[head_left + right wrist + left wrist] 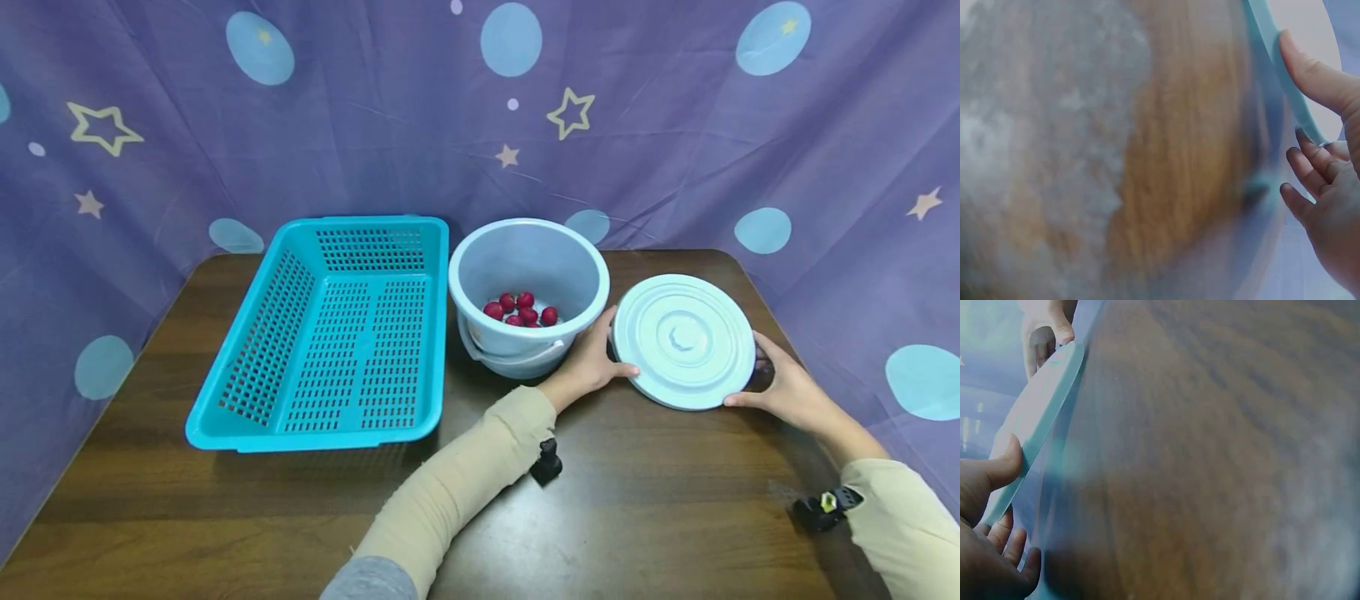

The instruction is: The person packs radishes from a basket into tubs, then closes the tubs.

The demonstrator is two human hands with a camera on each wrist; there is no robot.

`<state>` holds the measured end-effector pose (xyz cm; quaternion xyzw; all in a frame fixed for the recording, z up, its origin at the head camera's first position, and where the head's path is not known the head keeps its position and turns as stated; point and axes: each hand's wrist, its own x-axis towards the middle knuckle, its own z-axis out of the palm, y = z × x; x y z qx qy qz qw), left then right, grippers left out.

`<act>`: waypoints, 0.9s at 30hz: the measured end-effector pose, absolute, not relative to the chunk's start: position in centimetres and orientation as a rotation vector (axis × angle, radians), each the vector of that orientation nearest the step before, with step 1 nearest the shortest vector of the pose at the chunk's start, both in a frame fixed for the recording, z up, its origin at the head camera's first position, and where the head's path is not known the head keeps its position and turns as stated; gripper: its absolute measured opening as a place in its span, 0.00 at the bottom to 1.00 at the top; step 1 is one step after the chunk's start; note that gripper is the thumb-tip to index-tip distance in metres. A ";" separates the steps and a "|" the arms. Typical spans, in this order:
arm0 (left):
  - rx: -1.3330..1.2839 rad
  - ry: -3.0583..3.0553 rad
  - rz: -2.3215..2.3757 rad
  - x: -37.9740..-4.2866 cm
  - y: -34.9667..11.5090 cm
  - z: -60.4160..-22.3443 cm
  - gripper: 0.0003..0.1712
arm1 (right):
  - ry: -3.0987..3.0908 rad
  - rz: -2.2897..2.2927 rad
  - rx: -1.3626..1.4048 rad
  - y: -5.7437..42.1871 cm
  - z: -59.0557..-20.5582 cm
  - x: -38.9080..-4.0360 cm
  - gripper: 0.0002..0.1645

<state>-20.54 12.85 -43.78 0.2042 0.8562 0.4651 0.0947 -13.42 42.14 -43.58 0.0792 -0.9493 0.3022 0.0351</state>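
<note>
A round pale-blue lid (684,342) with ringed grooves is held between both hands at the right of the table. My left hand (592,358) grips its left edge, thumb on top and fingers beneath, as the left wrist view also shows. On the opposite edge my right hand (787,387) pinches the rim between thumb and fingers; in the right wrist view the lid (1300,69) is clear of the tabletop. Just left of my left hand stands a light blue-grey bucket (528,229), uncovered, with several small red round fruits (527,316) on its bottom. Its handle hangs down in front.
A turquoise perforated plastic basket (438,333) sits left of the bucket, with nothing visible in it. Both stand on a brown wooden table (600,517). Behind it hangs a purple curtain (420,108) with stars and dots.
</note>
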 end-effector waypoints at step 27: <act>1.097 2.742 1.457 -16.6 11.1 -38.0 0.54 | -2.754 1.108 0.159 41.8 -36.8 -9.5 0.68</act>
